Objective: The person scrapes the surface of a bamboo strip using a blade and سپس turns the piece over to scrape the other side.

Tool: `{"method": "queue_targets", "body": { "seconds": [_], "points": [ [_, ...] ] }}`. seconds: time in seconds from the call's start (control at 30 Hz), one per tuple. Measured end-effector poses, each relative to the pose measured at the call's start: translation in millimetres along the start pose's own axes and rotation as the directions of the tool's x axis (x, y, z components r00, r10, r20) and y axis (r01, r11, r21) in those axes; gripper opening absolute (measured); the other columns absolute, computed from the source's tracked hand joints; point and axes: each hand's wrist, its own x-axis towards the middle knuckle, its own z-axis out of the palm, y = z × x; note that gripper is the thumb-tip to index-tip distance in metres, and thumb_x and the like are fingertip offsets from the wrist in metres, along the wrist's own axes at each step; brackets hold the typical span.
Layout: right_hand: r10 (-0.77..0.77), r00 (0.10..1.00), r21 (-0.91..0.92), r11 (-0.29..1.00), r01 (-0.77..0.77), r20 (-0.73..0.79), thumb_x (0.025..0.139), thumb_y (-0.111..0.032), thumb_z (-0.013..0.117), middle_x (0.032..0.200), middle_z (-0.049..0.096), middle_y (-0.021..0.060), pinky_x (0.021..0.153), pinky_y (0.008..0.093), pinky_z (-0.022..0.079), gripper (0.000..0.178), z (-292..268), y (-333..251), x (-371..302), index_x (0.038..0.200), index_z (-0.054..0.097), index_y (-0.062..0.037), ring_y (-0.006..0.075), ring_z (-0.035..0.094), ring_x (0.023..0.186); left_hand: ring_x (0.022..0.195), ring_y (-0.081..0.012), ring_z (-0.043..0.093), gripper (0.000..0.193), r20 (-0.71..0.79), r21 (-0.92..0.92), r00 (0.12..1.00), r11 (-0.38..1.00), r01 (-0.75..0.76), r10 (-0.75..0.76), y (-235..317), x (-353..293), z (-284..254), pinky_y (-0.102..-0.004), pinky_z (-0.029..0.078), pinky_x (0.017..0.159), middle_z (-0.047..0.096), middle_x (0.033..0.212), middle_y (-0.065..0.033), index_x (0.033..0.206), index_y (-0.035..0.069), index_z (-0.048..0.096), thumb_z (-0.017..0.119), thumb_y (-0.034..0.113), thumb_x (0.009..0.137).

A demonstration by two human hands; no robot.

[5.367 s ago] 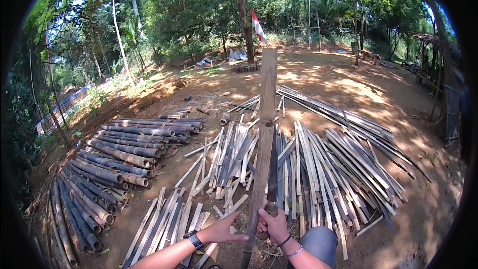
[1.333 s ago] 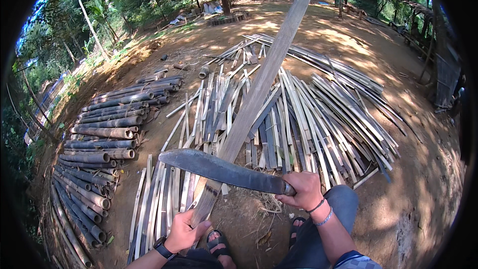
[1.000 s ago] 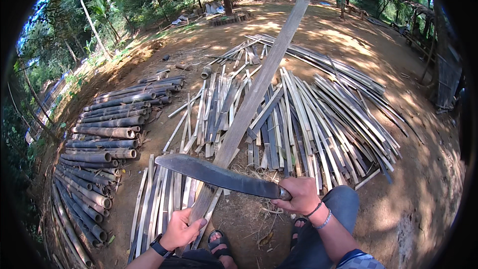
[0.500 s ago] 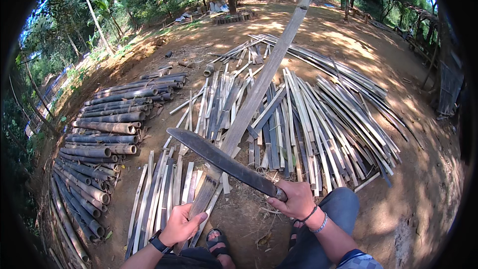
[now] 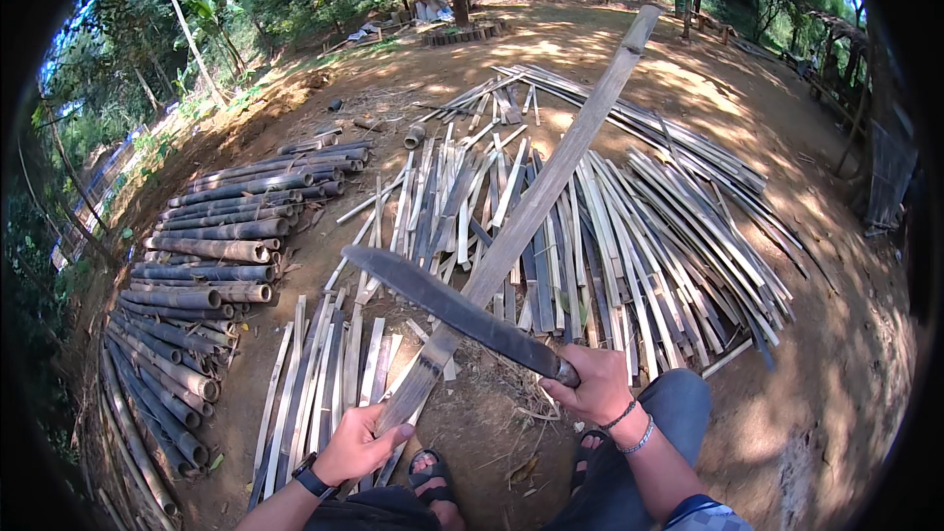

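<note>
My left hand (image 5: 356, 444) grips the near end of a long split bamboo slat (image 5: 536, 206), which slants up and away toward the upper right. My right hand (image 5: 593, 383) holds the handle of a dark machete (image 5: 447, 310). Its blade points left and up and crosses over the slat a little above my left hand. The blade looks close to the slat; whether it touches I cannot tell. My sandalled foot (image 5: 433, 472) shows below, between my arms.
Round bamboo poles (image 5: 211, 251) are stacked in rows on the left. Split slats (image 5: 629, 236) lie spread over the bare dirt ahead and to the right, more slats (image 5: 320, 383) by my left hand. Trees and a fence ring the yard.
The slat was upright, then leaned over to the right. The machete's tip has swung upward and the blade has shifted along the slat, while my left hand stays on the slat's near end.
</note>
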Motion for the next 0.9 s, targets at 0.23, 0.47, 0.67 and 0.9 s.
{"method": "queue_targets", "body": {
  "seconds": [0.23, 0.47, 0.67, 0.9],
  "points": [
    [0.009, 1.0, 0.0, 1.0, -0.009, 0.01, 0.076, -0.04, 0.073, 0.055, 0.055, 0.0098, 0.047, 0.0387, 0.044, 0.034, -7, 3, 3, 0.08, 0.06, -0.0078, 0.0308, 0.058, 0.051, 0.043, -0.0023, 0.043, 0.027, 0.033, 0.029, 0.999, 0.999, 0.034, -0.035, -4, 0, -3, -0.0206, 0.03, 0.04, 0.049, 0.053, 0.0042, 0.087, 0.0, 0.059, 0.066, 0.026, 0.09],
    [0.099, 0.993, 0.069, 0.993, -0.095, -0.06, 0.079, -0.035, 0.072, 0.053, 0.054, 0.0114, 0.047, 0.0381, 0.044, 0.032, -7, 13, 0, 0.081, 0.06, -0.0056, 0.0309, 0.058, 0.049, 0.042, -0.0025, 0.042, 0.027, 0.076, -0.027, 0.995, 0.998, 0.06, -0.058, -2, -3, -4, -0.0211, 0.029, 0.038, 0.048, 0.052, 0.0045, 0.085, 0.0, 0.058, 0.066, 0.026, 0.09],
    [0.25, 0.967, 0.073, 0.967, -0.246, -0.053, 0.079, -0.038, 0.071, 0.053, 0.053, 0.0124, 0.048, 0.0395, 0.044, 0.032, -15, 26, 4, 0.084, 0.062, -0.0072, 0.0343, 0.058, 0.053, 0.041, -0.0022, 0.042, 0.023, 0.101, -0.05, 0.992, 0.996, 0.075, -0.069, -1, -7, -6, -0.0207, 0.028, 0.038, 0.049, 0.052, 0.004, 0.086, 0.0, 0.059, 0.066, 0.022, 0.09],
    [0.124, 0.989, -0.001, 0.992, -0.124, -0.086, 0.076, -0.037, 0.073, 0.058, 0.056, 0.0106, 0.05, 0.0392, 0.044, 0.032, -21, 23, 4, 0.081, 0.061, -0.0081, 0.0321, 0.059, 0.054, 0.042, -0.002, 0.042, 0.021, 0.112, -0.046, 0.992, 0.997, 0.062, -0.056, -3, -7, -10, -0.0207, 0.029, 0.039, 0.05, 0.053, 0.0043, 0.09, -0.002, 0.061, 0.065, 0.018, 0.09]
  ]
}}
